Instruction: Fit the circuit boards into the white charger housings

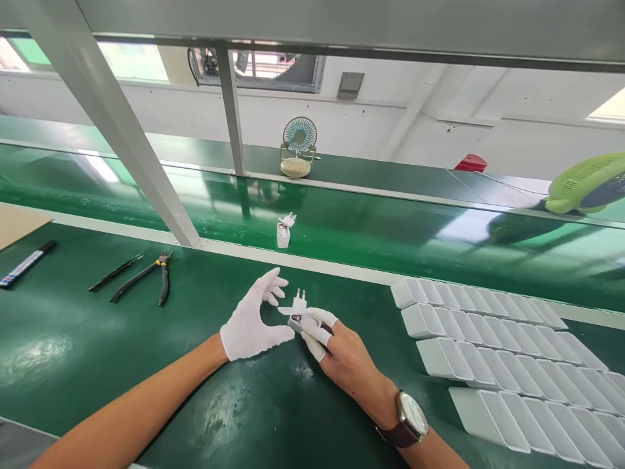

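Note:
My right hand (pixel 347 352), with white covers on several fingers and a watch at its wrist, grips a white plug charger (pixel 299 303). Two prongs on the charger point away from me, and dark and red inner parts show at the open end of its housing. My left hand (pixel 251 319), in a white glove, curves open just left of the charger, thumb and fingers spread. Whether the left thumb touches the charger is hard to tell. A second, similar charger (pixel 284 234) stands on the green conveyor belt (pixel 351 231) beyond the bench edge, its pronged part lying over the open housing.
Rows of white open housings (pixel 488 332) cover the right of the bench. Pliers (pixel 163 273), tweezers (pixel 116 272) and a marker (pixel 28 264) lie at left. A slanting metal post (pixel 122 124) rises there. Small fans, one blue-bladed (pixel 299 137), one green (pixel 586 182), stand beyond.

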### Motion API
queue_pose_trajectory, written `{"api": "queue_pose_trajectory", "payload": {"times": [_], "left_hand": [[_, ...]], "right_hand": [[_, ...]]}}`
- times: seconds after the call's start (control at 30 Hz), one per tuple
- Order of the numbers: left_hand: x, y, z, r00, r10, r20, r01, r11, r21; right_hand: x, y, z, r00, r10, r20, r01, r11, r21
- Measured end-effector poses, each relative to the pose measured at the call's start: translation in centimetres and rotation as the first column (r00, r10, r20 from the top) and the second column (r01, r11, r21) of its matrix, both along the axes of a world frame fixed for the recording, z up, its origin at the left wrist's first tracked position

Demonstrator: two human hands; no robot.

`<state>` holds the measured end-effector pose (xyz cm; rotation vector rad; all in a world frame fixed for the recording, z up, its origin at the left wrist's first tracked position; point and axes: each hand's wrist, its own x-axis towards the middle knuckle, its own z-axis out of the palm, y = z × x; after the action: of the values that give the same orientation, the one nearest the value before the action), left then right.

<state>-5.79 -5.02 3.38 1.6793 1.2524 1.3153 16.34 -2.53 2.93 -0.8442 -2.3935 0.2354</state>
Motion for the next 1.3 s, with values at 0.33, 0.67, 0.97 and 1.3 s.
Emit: {"api": "queue_pose_trajectory", "payload": {"times": [0.33, 0.67, 0.97, 1.3], "left_hand": [[2.1, -0.1, -0.8, 0.994, 0.05, -0.094, -0.052, 0.998, -0.023], [4.0, -1.2, 0.0, 0.986, 0.024, -0.163, 0.005, 0.984, 0.179], [3.6, -1.1, 0.9, 0.993, 0.069, -0.092, -0.057, 0.99, 0.125], [2.8, -0.4, 1.6, 0.943, 0.208, 0.261, -0.144, 0.959, -0.245]], "right_hand": [[-0.7, 0.9, -0.2, 0.775, -0.352, -0.525, -0.124, 0.729, -0.673], [-1.4, 0.2, 0.6, 0.788, -0.363, -0.497, -0.336, 0.422, -0.842], [-1.5, 0.1, 0.3, 0.741, -0.418, -0.526, -0.417, 0.327, -0.848], [-1.4, 0.5, 1.3, 0.728, -0.47, -0.498, -0.486, 0.159, -0.86]]}}
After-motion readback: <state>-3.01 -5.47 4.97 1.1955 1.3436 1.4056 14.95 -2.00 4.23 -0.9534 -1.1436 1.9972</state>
